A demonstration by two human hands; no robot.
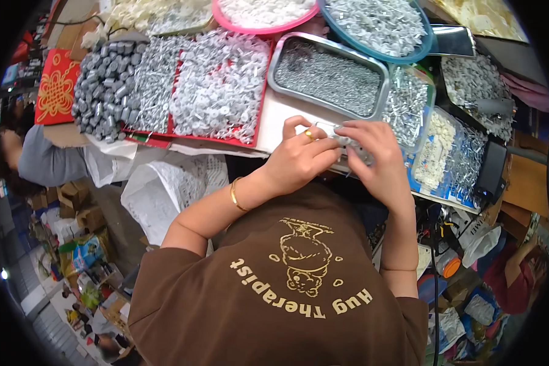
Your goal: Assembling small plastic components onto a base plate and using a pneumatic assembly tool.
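Observation:
My left hand, with a gold ring and a gold bracelet, is closed near the table's front edge, its fingertips pinched together. Facing it, my right hand curls its fingers and thumb over small whitish pieces between the two hands. Fingers cover most of them, so their kind is unclear. Just beyond stands a metal tray heaped with small metal parts. Left of it, a red tray holds many white plastic pieces with metal pins. Beside my right hand, a clear container holds similar nail-like parts.
A pink basin and a teal basin of small parts stand at the back. Grey cylinders are piled at left beside a red box. A white sack hangs below the edge. Other people appear at both sides.

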